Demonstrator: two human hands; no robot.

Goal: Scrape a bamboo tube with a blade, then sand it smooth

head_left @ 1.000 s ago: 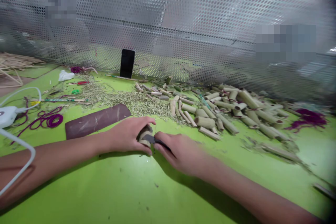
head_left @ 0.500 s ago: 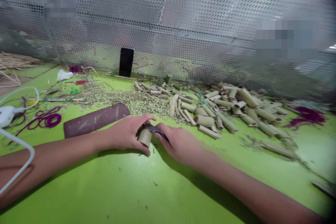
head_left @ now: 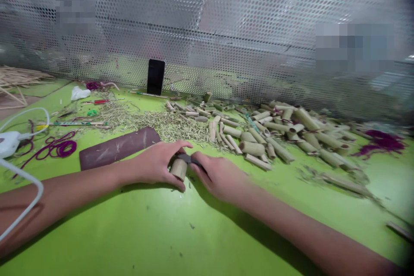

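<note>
- Left hand (head_left: 158,164) clenched around a short bamboo tube (head_left: 178,169), which stands in its grip over the green tabletop (head_left: 129,228).
- Right hand (head_left: 220,177) grasping a dark blade (head_left: 188,158), pressed against the tube's upper end.

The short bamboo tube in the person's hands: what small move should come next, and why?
Probably a slight turn of the short bamboo tube in the left hand, bringing a fresh part of its end under the dark blade held in the right hand. The blade sits across the tube's upper end, and the left hand grips the tube's side, so turning seems the easiest adjustment.
</note>
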